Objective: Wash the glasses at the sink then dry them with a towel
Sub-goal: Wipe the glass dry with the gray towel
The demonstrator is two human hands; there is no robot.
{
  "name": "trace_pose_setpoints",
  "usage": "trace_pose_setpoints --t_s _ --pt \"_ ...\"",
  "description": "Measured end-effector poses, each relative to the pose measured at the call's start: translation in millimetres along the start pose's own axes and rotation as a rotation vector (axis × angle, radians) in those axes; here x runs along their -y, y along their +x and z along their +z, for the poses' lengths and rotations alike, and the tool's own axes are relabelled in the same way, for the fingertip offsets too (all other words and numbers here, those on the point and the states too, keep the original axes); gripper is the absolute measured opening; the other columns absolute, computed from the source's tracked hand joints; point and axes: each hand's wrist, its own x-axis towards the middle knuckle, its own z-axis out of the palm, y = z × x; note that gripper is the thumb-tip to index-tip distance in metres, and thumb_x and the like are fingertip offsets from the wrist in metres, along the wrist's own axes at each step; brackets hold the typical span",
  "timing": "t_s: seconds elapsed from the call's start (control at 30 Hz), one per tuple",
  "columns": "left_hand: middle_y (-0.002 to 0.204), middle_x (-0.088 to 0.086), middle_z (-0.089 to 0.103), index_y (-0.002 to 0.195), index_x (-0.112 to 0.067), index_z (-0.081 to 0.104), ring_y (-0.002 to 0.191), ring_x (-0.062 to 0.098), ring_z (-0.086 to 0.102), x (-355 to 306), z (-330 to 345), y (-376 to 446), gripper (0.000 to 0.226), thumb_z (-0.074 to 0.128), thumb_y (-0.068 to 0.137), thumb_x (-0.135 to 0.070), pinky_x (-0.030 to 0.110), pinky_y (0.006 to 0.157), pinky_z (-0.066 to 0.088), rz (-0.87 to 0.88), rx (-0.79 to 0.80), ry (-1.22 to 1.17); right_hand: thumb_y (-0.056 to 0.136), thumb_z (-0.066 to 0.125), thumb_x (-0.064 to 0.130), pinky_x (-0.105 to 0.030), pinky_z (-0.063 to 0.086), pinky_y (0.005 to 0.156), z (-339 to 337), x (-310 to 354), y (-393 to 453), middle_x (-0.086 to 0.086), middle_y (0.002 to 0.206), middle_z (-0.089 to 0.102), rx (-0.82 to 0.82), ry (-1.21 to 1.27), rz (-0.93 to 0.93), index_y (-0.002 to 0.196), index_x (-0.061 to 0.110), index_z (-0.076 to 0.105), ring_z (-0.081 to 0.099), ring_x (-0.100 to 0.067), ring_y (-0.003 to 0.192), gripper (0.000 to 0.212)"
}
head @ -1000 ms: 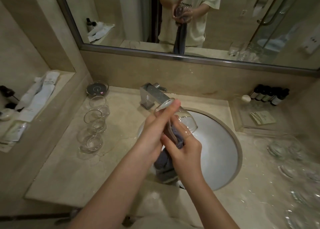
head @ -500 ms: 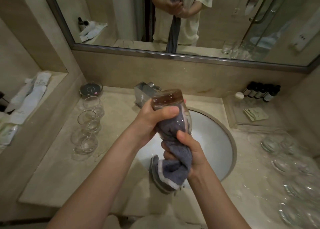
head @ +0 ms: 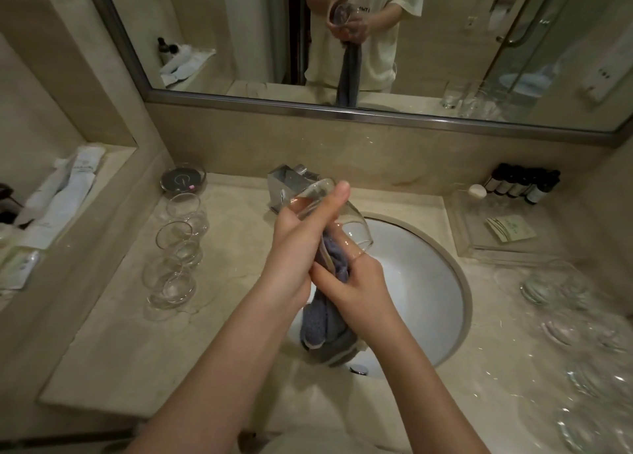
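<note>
I am counting three clear stemless glasses (head: 176, 251) standing in a row on the beige marble counter (head: 113, 344) to the left of the round white sink (head: 424, 292), and a blurred cluster of more clear glasses (head: 582, 333) lying on the right side; I am making out perhaps five or six there, but the blur is stopping me from being sure. One clear rounded glass (head: 329, 213) is being held over the sink, just in front of the chrome tap (head: 287, 182), tilted with its open mouth facing down towards my right hand (head: 356, 282). My left hand (head: 301, 234) is wrapping around the glass's body, thumb lying along the side up by the base. My right hand is gripping one grey towel (head: 325, 302) and pushing its bunched end into the glass mouth, fingers curled round the cloth. The rest of the towel is hanging down into the basin. The glass is looking transparent and glossy, with pale reflections across its wall.
</note>
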Motion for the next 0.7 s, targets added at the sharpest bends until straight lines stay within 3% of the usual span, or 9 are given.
trace_pose_setpoints --t_s 0.1,0.17,0.2,0.27,0.33,0.4,0.53,0.6,0.7 --pt "0.09 0.005 0.069 0.11 -0.008 0.066 0.081 0.017 0.069 1 -4 4 0.048 0.084 0.068 -0.019 0.022 0.068 0.054 0.067 0.019 0.006 0.076 0.059 0.031 -0.037 0.053 0.082 -3 7 6 0.007 0.095 0.071 0.021 -0.047 0.018 0.103 0.044 0.059 0.066 -0.01 0.092 0.03" --pt "0.097 0.009 0.069 0.116 -0.008 0.064 0.085 0.021 0.069 1 -10 8 0.053 0.08 0.067 -0.019 0.024 0.068 0.054 0.071 0.033 -0.014 0.075 0.062 0.029 -0.035 0.052 0.088 -7 9 10 0.007 0.1 0.071 0.084 -0.003 0.057 0.098 0.054 0.06 0.065 -0.009 0.098 0.034" --pt "0.098 0.01 0.069 0.116 -0.007 0.063 0.085 0.022 0.069 1 -12 10 0.052 0.076 0.067 -0.019 0.025 0.067 0.055 0.075 0.049 -0.027 0.076 0.064 0.029 -0.034 0.051 0.093 -9 10 11 0.008 0.105 0.071 0.123 0.039 0.074 0.105 0.054 0.061 0.064 -0.008 0.102 0.038" --pt "0.093 0.01 0.069 0.108 -0.007 0.064 0.081 0.022 0.069 2 -19 14 0.043 0.074 0.068 -0.018 0.028 0.067 0.056 0.097 0.116 -0.053 0.08 0.065 0.024 -0.032 0.049 0.096 -12 10 12 0.007 0.111 0.07 0.206 0.21 0.116 0.122 0.035 0.061 0.064 -0.009 0.107 0.044" --pt "0.089 0.009 0.07 0.1 -0.008 0.068 0.081 0.021 0.069 4 -27 18 0.045 0.084 0.061 -0.025 0.029 0.071 0.057 0.119 0.255 -0.086 0.081 0.064 0.016 -0.023 0.05 0.084 -14 10 13 0.007 0.103 0.07 0.259 0.425 0.135 0.128 0.018 0.058 0.064 -0.006 0.094 0.047" --pt "0.094 0.007 0.073 0.098 -0.011 0.074 0.089 0.019 0.07 7 -35 21 0.058 0.091 0.052 -0.042 0.03 0.077 0.057 0.07 0.417 -0.128 0.075 0.073 0.016 -0.022 0.053 0.066 -13 12 9 0.001 0.094 0.068 0.296 0.685 0.203 0.122 0.016 0.059 0.064 -0.009 0.078 0.049" --pt "0.115 -0.003 0.071 0.114 -0.023 0.071 0.107 0.014 0.066 2 -40 29 0.053 0.079 0.069 -0.05 0.034 0.095 0.053 0.02 0.743 -0.05 0.034 0.099 0.024 -0.015 0.042 0.033 -3 2 -4 -0.005 0.049 0.055 0.37 1.227 0.493 0.093 0.006 0.047 0.051 -0.01 0.033 0.081" --pt "0.116 0.001 0.07 0.114 -0.022 0.071 0.107 0.017 0.066 1 -38 31 0.059 0.082 0.065 -0.052 0.036 0.094 0.053 -0.007 0.766 0.021 0.031 0.1 0.024 -0.013 0.037 0.031 1 -4 -8 -0.004 0.043 0.048 0.367 1.278 0.505 0.084 0.003 0.046 0.044 -0.01 0.027 0.079" --pt "0.104 0.004 0.072 0.109 -0.017 0.07 0.093 0.017 0.069 -1 -37 32 0.074 0.087 0.051 -0.058 0.032 0.083 0.056 -0.042 0.621 0.077 0.034 0.098 0.028 -0.016 0.04 0.033 -1 -1 -6 -0.005 0.046 0.049 0.264 1.179 0.445 0.088 0.004 0.05 0.046 -0.011 0.031 0.077"
